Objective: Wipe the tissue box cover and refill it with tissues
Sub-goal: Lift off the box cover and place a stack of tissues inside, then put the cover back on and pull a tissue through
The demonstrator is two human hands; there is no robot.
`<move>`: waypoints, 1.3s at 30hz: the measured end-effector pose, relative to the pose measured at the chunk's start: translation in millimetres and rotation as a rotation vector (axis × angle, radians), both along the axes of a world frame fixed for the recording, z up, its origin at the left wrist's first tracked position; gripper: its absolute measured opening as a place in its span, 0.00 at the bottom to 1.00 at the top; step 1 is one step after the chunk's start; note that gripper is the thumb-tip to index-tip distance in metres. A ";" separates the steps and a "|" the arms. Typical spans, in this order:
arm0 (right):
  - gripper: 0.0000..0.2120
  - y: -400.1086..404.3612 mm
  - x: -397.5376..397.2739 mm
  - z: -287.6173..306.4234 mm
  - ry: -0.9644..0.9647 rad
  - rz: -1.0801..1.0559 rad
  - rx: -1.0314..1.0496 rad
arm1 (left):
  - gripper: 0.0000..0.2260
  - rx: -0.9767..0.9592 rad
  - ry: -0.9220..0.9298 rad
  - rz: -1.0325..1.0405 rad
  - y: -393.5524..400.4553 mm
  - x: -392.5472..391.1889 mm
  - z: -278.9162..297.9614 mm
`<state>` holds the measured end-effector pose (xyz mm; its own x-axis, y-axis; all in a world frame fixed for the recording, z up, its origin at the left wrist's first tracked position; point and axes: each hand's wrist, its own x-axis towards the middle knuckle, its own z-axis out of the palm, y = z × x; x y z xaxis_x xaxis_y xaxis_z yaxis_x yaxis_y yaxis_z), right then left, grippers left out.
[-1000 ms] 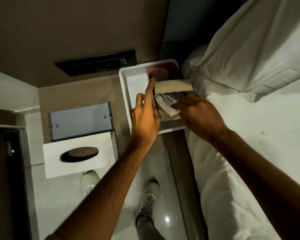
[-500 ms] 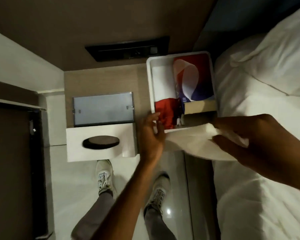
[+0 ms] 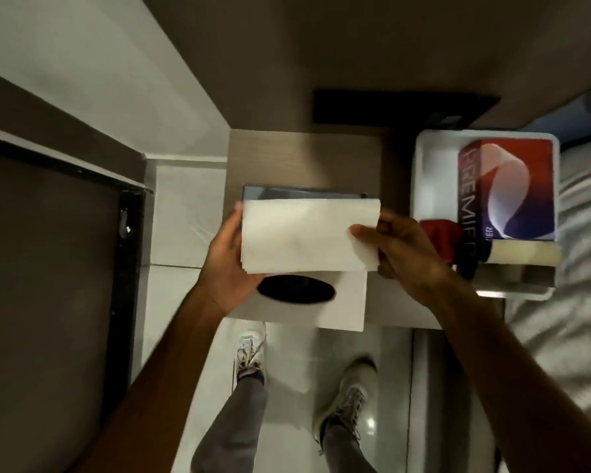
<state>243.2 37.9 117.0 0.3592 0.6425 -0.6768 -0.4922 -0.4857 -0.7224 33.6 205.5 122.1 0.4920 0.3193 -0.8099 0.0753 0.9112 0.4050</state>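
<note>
Tissues (image 3: 307, 233), a flat white stack, are held level between both hands above the tabletop (image 3: 304, 158). The left hand (image 3: 226, 264) cups the stack's left end from below, its fingers hidden under the paper and its thumb up along the left edge. The right hand (image 3: 406, 254) pinches the right end, with the thumb lying on top of the stack and the other fingers curled beneath it. So the stack spans the gap from one hand to the other, with its long edges free.

Directly below the stack stands the white tissue box cover (image 3: 342, 302) at the near edge of the tabletop, its dark oval opening (image 3: 296, 290) facing up; the stack's near edge overlaps the cover's far side in this view. Behind the stack a grey flat panel (image 3: 304, 194) shows as a thin strip.

To the right, a white tray (image 3: 430, 186) holds a red, white and blue tissue pack (image 3: 512, 186) printed PREMIER, a red cloth (image 3: 440, 233) and a pale roll (image 3: 522, 252). A bed (image 3: 567, 319) with white sheets lies on the far right. Two shoes (image 3: 249, 349) are on the glossy floor (image 3: 287, 387) below.
</note>
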 end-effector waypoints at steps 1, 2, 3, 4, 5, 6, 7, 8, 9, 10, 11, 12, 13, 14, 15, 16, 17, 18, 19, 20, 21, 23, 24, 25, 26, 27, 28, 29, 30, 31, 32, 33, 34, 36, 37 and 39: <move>0.14 8.8 -5.8 -12.3 -0.012 -0.016 -0.012 | 0.18 0.123 0.070 -0.059 9.4 0.7 -7.8; 0.15 17.1 -10.6 -24.1 -0.030 -0.045 -0.043 | 0.12 0.229 0.169 -0.116 17.3 4.1 -14.0; 0.16 24.6 -14.7 -34.8 -0.057 -0.079 -0.086 | 0.08 0.316 0.295 -0.167 23.6 8.5 -19.5; 0.16 31.9 -18.2 -44.1 -0.093 -0.109 -0.138 | 0.08 0.377 0.391 -0.211 28.9 12.1 -26.0; 0.17 38.1 -20.2 -51.1 -0.135 -0.127 -0.199 | 0.10 0.429 0.455 -0.263 32.5 15.9 -29.7; 0.17 44.2 -22.0 -58.2 -0.176 -0.136 -0.262 | 0.12 0.449 0.499 -0.301 37.1 18.8 -34.9; 0.18 49.3 -23.6 -64.1 -0.215 -0.143 -0.319 | 0.14 0.462 0.534 -0.323 41.0 21.3 -40.0; 0.18 53.1 -24.6 -69.0 -0.254 -0.151 -0.369 | 0.15 0.478 0.561 -0.346 44.1 23.1 -45.5; 0.18 55.4 -25.5 -72.8 -0.293 -0.157 -0.413 | 0.15 0.484 0.575 -0.372 46.3 24.2 -50.3; 0.18 56.7 -26.7 -75.2 -0.333 -0.159 -0.448 | 0.13 0.502 0.577 -0.387 46.8 25.5 -53.3; 0.18 57.9 -28.5 -76.7 -0.376 -0.155 -0.474 | 0.08 0.535 0.569 -0.416 47.1 25.8 -55.7; 0.17 59.3 -30.4 -77.3 -0.423 -0.146 -0.490 | 0.03 0.573 0.567 -0.446 46.1 26.6 -55.2; 0.16 60.9 -32.4 -76.8 -0.472 -0.127 -0.502 | 0.07 0.623 0.564 -0.475 45.5 26.7 -54.4; 0.16 62.8 -34.1 -75.3 -0.523 -0.096 -0.516 | 0.09 0.678 0.554 -0.499 44.6 26.9 -51.6; 0.16 64.4 -35.3 -73.2 -0.573 -0.057 -0.531 | 0.09 0.727 0.557 -0.527 44.0 26.4 -50.0; 0.16 65.0 -36.4 -70.6 -0.626 -0.025 -0.544 | 0.08 0.790 0.562 -0.551 42.1 24.4 -46.2; 0.17 64.0 -38.4 -66.9 -0.681 -0.007 -0.551 | 0.12 0.857 0.591 -0.574 40.2 20.1 -43.5; 0.17 60.7 -41.4 -61.1 -0.743 -0.004 -0.549 | 0.15 0.917 0.615 -0.563 37.2 12.8 -40.3; 0.16 54.5 -46.2 -54.1 -0.814 -0.015 -0.538 | 0.16 0.954 0.640 -0.528 32.5 3.0 -37.0; 0.16 45.2 -52.9 -47.5 -0.885 -0.042 -0.523 | 0.17 0.984 0.673 -0.487 26.1 -8.3 -34.1; 0.18 32.9 -61.7 -41.7 -0.936 -0.079 -0.521 | 0.17 0.995 0.714 -0.468 18.7 -20.7 -32.4; 0.26 6.3 -83.5 -35.9 -0.882 -0.142 -0.594 | 0.19 0.911 0.810 -0.516 2.6 -41.0 -32.9; 0.30 -4.5 -95.0 -36.8 -0.778 -0.140 -0.656 | 0.21 0.824 0.825 -0.555 -6.1 -46.9 -34.4; 0.33 -11.9 -106.2 -39.9 -0.656 -0.123 -0.700 | 0.23 0.740 0.810 -0.574 -14.8 -49.6 -36.1; 0.34 -15.8 -117.5 -42.3 -0.556 -0.113 -0.704 | 0.27 0.683 0.791 -0.581 -23.3 -50.5 -35.5; 0.34 -17.1 -128.2 -44.0 -0.496 -0.125 -0.682 | 0.30 0.672 0.770 -0.580 -31.3 -50.5 -35.1; 0.35 -17.1 -137.9 -44.5 -0.465 -0.161 -0.658 | 0.34 0.693 0.760 -0.573 -38.2 -50.5 -34.5; 0.36 -16.2 -146.0 -44.0 -0.451 -0.207 -0.642 | 0.36 0.725 0.757 -0.557 -43.0 -52.0 -34.4; 0.36 -15.7 -152.4 -42.3 -0.453 -0.244 -0.632 | 0.37 0.744 0.764 -0.552 -44.8 -54.1 -33.3; 0.37 -15.2 -157.0 -39.2 -0.470 -0.261 -0.620 | 0.36 0.760 0.774 -0.553 -44.2 -57.5 -31.3; 0.37 -14.5 -157.5 -34.6 -0.497 -0.264 -0.600 | 0.36 0.775 0.775 -0.554 -40.3 -60.1 -28.2; 0.37 -12.8 -154.7 -30.3 -0.527 -0.259 -0.569 | 0.35 0.789 0.757 -0.548 -33.5 -62.3 -25.0; 0.38 -9.9 -148.8 -26.2 -0.551 -0.245 -0.532 | 0.35 0.803 0.726 -0.543 -24.5 -62.5 -21.3; 0.40 -0.3 -128.4 -20.8 -0.579 -0.192 -0.468 | 0.36 0.869 0.666 -0.560 -2.6 -56.0 -14.7; 0.41 7.1 -116.2 -20.7 -0.595 -0.166 -0.455 | 0.36 0.912 0.648 -0.574 8.9 -49.2 -13.6; 0.43 24.3 -92.0 -25.4 -0.673 -0.122 -0.462 | 0.36 0.968 0.640 -0.600 28.5 -30.1 -16.8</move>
